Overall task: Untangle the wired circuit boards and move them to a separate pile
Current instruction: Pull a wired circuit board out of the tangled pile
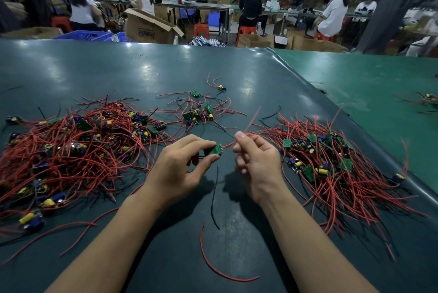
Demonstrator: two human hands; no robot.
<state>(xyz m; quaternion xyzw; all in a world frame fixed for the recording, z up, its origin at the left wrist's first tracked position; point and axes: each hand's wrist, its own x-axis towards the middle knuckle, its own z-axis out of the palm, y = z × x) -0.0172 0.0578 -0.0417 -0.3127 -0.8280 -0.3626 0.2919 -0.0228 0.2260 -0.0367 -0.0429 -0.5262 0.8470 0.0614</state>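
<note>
My left hand pinches a small green circuit board between thumb and fingers, just above the dark green table. Close beside it, my right hand pinches the board's red wire, which runs up and to the right. A black wire hangs down from the board to the table. A large tangled pile of boards with red and black wires lies at the left. Another pile lies at the right. A small cluster of boards sits beyond my hands.
A loose red wire lies on the table near the front, between my forearms. A lighter green table adjoins at the right. Beyond the far edge stand cardboard boxes, blue crates and several seated people at workbenches.
</note>
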